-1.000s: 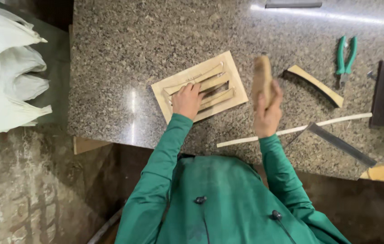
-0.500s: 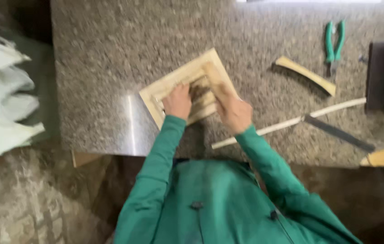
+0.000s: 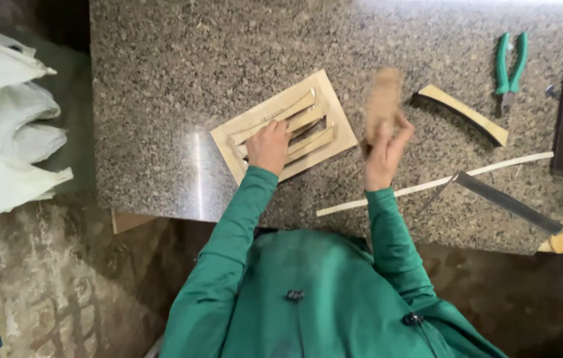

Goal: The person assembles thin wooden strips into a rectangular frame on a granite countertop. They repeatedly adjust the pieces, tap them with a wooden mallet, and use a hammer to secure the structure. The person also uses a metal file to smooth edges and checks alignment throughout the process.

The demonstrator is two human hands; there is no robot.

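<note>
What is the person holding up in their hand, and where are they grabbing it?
The right hand has its grip on the lower end of a blurred tan wooden block. The left hand only presses on the wooden board.

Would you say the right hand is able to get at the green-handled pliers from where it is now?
Probably not at once: the right hand already grips a blurred wooden block. The pliers lie uncovered on the counter.

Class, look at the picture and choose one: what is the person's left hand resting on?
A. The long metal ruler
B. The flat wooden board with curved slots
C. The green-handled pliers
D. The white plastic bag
B: the left hand lies flat on the wooden board with curved slots on the granite counter, while the right hand holds a blurred tan wooden block raised beside it.
</note>
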